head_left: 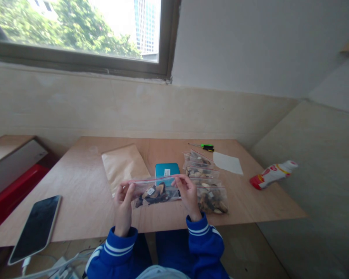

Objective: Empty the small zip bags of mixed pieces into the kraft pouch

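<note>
Wooden table (84,211), clear plastic bag (147,181), dark lumpy pieces (158,197)

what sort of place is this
Probably a plain indoor room used as a simple workspace: a wooden table stands against the wall near a window, with zip bags lying on it.

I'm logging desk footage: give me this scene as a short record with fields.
Left hand: pinches bag at left end
Right hand: pinches bag near right end
Bag: clear, red strip along top, dark pieces inside
Behind bag: blue box
Right of box: more bags, white sheet
Far right: bottle
Left: brown paper, dark-screened device
</note>
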`<state>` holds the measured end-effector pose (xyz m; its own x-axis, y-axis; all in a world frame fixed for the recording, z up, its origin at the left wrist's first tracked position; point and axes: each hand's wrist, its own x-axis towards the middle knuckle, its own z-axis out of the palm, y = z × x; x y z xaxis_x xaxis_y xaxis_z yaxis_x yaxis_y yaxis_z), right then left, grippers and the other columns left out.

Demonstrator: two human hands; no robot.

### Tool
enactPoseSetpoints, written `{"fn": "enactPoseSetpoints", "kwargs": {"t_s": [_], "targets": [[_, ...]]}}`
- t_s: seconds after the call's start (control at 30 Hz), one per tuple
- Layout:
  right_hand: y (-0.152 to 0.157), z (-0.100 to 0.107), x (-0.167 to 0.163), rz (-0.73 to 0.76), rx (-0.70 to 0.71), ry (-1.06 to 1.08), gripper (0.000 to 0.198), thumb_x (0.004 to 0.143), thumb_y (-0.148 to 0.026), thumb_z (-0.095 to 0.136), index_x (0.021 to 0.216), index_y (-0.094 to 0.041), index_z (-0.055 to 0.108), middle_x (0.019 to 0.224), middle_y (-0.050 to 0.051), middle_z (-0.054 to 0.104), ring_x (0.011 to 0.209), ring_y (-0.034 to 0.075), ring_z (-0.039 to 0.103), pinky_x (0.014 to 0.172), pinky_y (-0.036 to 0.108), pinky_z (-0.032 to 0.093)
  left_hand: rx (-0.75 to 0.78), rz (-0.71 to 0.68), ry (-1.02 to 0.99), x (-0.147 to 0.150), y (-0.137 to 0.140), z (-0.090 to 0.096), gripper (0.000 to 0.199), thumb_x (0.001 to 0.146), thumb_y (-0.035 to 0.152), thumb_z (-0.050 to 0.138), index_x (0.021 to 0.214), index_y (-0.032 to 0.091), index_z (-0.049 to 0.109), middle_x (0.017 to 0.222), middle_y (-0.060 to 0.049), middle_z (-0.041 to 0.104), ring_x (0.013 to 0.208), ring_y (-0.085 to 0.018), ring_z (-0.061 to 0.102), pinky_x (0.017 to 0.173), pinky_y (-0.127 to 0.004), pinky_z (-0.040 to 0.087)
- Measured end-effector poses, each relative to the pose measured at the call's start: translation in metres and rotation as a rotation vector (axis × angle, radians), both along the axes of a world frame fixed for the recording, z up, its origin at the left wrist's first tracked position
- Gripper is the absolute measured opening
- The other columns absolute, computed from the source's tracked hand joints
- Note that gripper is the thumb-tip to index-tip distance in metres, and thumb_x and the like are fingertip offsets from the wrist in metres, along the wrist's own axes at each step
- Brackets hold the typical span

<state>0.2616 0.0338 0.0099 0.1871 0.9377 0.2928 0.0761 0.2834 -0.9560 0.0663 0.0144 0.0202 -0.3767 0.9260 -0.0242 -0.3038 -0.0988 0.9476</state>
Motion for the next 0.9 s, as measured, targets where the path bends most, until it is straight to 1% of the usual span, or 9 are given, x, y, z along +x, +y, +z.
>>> {"fn": "enactPoseSetpoints", "kwargs": {"t_s": [0.13,0.27,0.4,0.53,0.63,0.77,0.9], "targets": [[-0.001,0.000,-0.001,-0.023,-0.006,0.020,0.022,0.087,-0.040,0.058,0.090,-0.020,0.066,0.069,0.000,0.065,0.068,0.014,0.060,0.067,0.026,0.047,0.014,0.005,-0.005,0.000,-0.002,0.001,0.028,0.072,0.040,0.070,0.083,0.018,0.057,0.078,0.001,0.069,0.065,-0.015,0.069,0.063,-0.024,0.053],[-0.002,0.000,-0.002,-0.038,-0.003,0.012,0.024,0.087,-0.041,0.057,0.089,-0.020,0.067,0.071,0.001,0.065,0.070,0.015,0.060,0.070,0.027,0.047,0.033,-0.006,-0.079,0.001,-0.003,0.002,0.024,0.073,0.035,0.071,0.080,0.018,0.057,0.078,0.002,0.068,0.068,-0.015,0.069,0.067,-0.025,0.055],[-0.002,0.001,-0.003,-0.034,0.000,-0.013,0.027,0.089,-0.042,0.054,0.089,-0.019,0.068,0.071,0.001,0.065,0.067,0.014,0.058,0.067,0.027,0.046,0.044,0.012,-0.134,0.001,-0.002,0.001,0.023,0.073,0.033,0.072,0.083,0.018,0.058,0.079,0.003,0.067,0.071,-0.016,0.070,0.068,-0.025,0.055],[-0.003,0.002,-0.005,-0.049,-0.013,-0.010,0.029,0.090,-0.043,0.052,0.090,-0.019,0.067,0.070,0.001,0.063,0.065,0.013,0.055,0.064,0.026,0.045,0.033,-0.037,-0.152,0.001,-0.002,-0.001,0.024,0.074,0.034,0.072,0.085,0.018,0.060,0.083,0.002,0.067,0.073,-0.015,0.070,0.071,-0.025,0.055],[-0.003,0.003,-0.005,-0.077,-0.013,-0.004,0.029,0.089,-0.044,0.052,0.089,-0.019,0.066,0.069,0.001,0.062,0.065,0.014,0.056,0.066,0.026,0.046,0.037,-0.069,-0.165,0.001,-0.001,-0.004,0.023,0.074,0.035,0.071,0.085,0.018,0.061,0.086,0.002,0.067,0.075,-0.014,0.069,0.072,-0.024,0.054],[-0.003,0.003,-0.005,-0.115,-0.019,-0.003,0.029,0.089,-0.044,0.052,0.088,-0.018,0.065,0.068,0.000,0.061,0.066,0.014,0.057,0.067,0.027,0.046,0.044,-0.083,-0.116,0.001,-0.001,-0.008,0.023,0.076,0.038,0.070,0.085,0.018,0.062,0.085,0.000,0.067,0.080,-0.015,0.067,0.076,-0.026,0.054],[-0.004,0.003,-0.006,-0.139,-0.025,-0.002,0.030,0.088,-0.045,0.053,0.086,-0.018,0.064,0.067,0.000,0.061,0.065,0.014,0.057,0.065,0.026,0.046,0.044,-0.056,-0.008,-0.001,-0.001,-0.010,0.022,0.076,0.038,0.070,0.082,0.018,0.063,0.082,0.001,0.067,0.080,-0.013,0.064,0.075,-0.022,0.051]]}}
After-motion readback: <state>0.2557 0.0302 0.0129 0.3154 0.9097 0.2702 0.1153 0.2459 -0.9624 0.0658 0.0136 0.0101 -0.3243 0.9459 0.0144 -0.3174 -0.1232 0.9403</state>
